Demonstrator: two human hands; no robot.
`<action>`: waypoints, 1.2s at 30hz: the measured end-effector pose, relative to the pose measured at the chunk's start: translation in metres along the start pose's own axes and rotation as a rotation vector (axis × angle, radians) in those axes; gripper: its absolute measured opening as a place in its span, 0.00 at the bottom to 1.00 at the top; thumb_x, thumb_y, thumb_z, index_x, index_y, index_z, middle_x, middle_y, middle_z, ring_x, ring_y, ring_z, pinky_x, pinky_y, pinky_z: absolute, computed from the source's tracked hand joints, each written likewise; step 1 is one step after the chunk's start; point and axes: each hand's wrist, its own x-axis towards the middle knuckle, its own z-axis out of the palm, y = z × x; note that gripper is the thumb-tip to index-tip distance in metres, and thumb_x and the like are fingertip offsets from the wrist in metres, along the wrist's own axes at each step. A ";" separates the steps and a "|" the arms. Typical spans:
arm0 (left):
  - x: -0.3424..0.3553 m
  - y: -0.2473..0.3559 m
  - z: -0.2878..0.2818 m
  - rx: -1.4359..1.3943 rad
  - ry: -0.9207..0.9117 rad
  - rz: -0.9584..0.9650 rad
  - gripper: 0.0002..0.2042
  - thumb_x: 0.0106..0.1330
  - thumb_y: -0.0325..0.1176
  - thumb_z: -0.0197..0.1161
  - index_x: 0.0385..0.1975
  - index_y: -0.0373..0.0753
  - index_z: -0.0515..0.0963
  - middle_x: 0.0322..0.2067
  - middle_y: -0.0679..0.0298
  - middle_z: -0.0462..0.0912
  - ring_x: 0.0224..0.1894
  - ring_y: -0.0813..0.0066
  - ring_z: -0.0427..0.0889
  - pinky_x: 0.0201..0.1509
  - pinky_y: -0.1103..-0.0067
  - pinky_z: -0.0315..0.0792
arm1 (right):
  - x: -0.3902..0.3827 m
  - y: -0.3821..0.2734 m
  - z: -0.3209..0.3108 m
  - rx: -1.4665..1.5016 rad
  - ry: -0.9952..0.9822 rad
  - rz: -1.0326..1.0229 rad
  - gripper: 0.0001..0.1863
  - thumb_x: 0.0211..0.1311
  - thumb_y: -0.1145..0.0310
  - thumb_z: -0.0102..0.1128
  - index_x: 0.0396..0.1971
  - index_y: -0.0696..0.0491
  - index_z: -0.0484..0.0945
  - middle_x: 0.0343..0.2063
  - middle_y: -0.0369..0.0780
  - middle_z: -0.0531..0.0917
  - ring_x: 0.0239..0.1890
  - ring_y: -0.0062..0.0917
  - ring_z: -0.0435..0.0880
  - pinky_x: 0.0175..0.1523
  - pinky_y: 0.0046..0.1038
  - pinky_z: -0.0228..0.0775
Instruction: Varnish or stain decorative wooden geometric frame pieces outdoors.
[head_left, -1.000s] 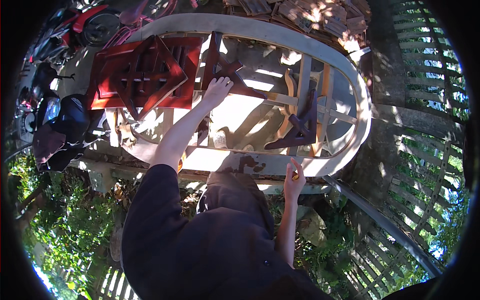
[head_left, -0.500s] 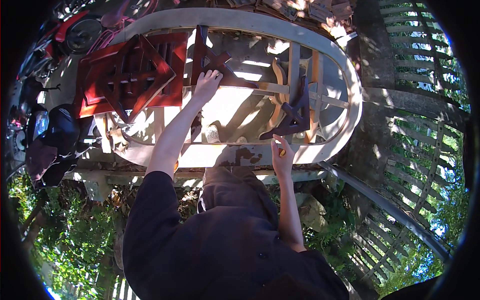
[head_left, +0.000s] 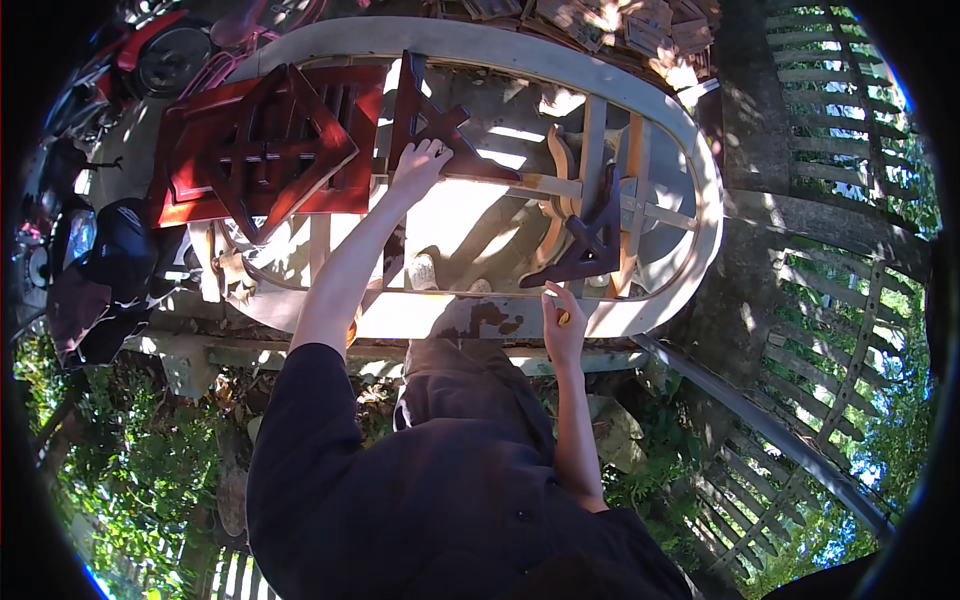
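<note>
My left hand (head_left: 420, 168) has its fingers curled over a dark red triangular fretwork piece (head_left: 440, 128) lying across the pale oval wooden frame (head_left: 675, 310). Near the frame's front rim, my right hand (head_left: 562, 325) is partly closed around a small yellow object (head_left: 565, 318), too small to identify. Just beyond its fingertips lies a second dark triangular piece (head_left: 597, 243), on the right part of the frame. At the left, a red panel (head_left: 178, 175) lies on the frame with a diamond-shaped fretwork piece (head_left: 330, 128) on top.
Bikes and motorbikes (head_left: 170, 65) stand at the upper left, with black bags or covers (head_left: 110, 280) below them. Stacked tiles or boards (head_left: 610, 25) lie beyond the frame. A slatted fence (head_left: 830, 130) and a metal rail (head_left: 760, 425) run on the right, and plants (head_left: 120, 470) grow nearby.
The view has shifted slightly. My right hand has come a little left and closer to the right-hand triangular piece. My left hand stays on the middle piece.
</note>
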 end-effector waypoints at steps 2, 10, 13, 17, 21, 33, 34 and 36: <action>0.001 -0.004 0.001 -0.020 -0.008 0.033 0.20 0.55 0.34 0.67 0.50 0.41 0.76 0.45 0.64 0.77 0.51 0.67 0.73 0.51 0.67 0.67 | -0.002 0.002 0.000 0.019 0.009 0.009 0.11 0.66 0.70 0.61 0.47 0.55 0.81 0.40 0.37 0.85 0.21 0.12 0.64 0.27 0.18 0.60; 0.007 -0.004 0.004 0.169 -0.102 0.102 0.18 0.56 0.30 0.61 0.48 0.39 0.74 0.45 0.63 0.76 0.49 0.68 0.73 0.47 0.70 0.66 | -0.009 0.006 0.007 0.072 0.027 0.000 0.12 0.69 0.68 0.59 0.48 0.55 0.81 0.34 0.31 0.83 0.18 0.09 0.61 0.25 0.17 0.54; 0.000 0.000 0.001 0.204 -0.077 0.115 0.19 0.55 0.29 0.61 0.49 0.38 0.73 0.45 0.62 0.76 0.49 0.68 0.73 0.48 0.70 0.65 | -0.010 0.007 0.005 0.051 0.025 0.010 0.12 0.69 0.68 0.59 0.48 0.55 0.81 0.34 0.32 0.83 0.18 0.09 0.60 0.25 0.17 0.55; 0.007 -0.006 -0.002 0.243 -0.045 0.140 0.21 0.55 0.30 0.62 0.51 0.40 0.73 0.46 0.61 0.76 0.49 0.68 0.73 0.48 0.70 0.66 | -0.013 0.008 0.003 0.069 0.031 0.036 0.12 0.69 0.68 0.60 0.48 0.55 0.81 0.32 0.32 0.82 0.18 0.09 0.60 0.25 0.17 0.54; 0.021 -0.013 -0.002 0.178 -0.084 0.132 0.21 0.55 0.31 0.61 0.52 0.41 0.73 0.46 0.62 0.76 0.49 0.68 0.73 0.49 0.70 0.66 | -0.011 0.012 0.003 0.056 0.033 0.027 0.11 0.68 0.68 0.60 0.48 0.55 0.81 0.29 0.31 0.80 0.18 0.09 0.60 0.25 0.18 0.54; 0.031 -0.011 -0.005 0.134 -0.170 0.088 0.28 0.52 0.37 0.71 0.54 0.43 0.73 0.45 0.64 0.76 0.51 0.70 0.74 0.49 0.71 0.68 | -0.010 0.021 0.001 0.065 0.047 0.051 0.11 0.68 0.68 0.61 0.47 0.55 0.81 0.28 0.31 0.80 0.18 0.09 0.60 0.25 0.18 0.54; 0.030 -0.011 -0.006 0.143 -0.169 0.080 0.28 0.51 0.37 0.70 0.54 0.43 0.73 0.45 0.64 0.76 0.51 0.70 0.73 0.49 0.71 0.68 | -0.010 0.020 0.000 0.069 0.049 0.050 0.11 0.68 0.68 0.61 0.48 0.54 0.81 0.28 0.31 0.80 0.18 0.09 0.60 0.24 0.18 0.54; 0.028 -0.011 -0.006 0.151 -0.167 0.075 0.28 0.51 0.36 0.70 0.54 0.43 0.73 0.45 0.65 0.77 0.51 0.71 0.73 0.49 0.71 0.68 | -0.011 0.019 -0.001 0.066 0.047 0.061 0.11 0.68 0.68 0.61 0.47 0.54 0.81 0.28 0.31 0.80 0.18 0.09 0.59 0.24 0.18 0.54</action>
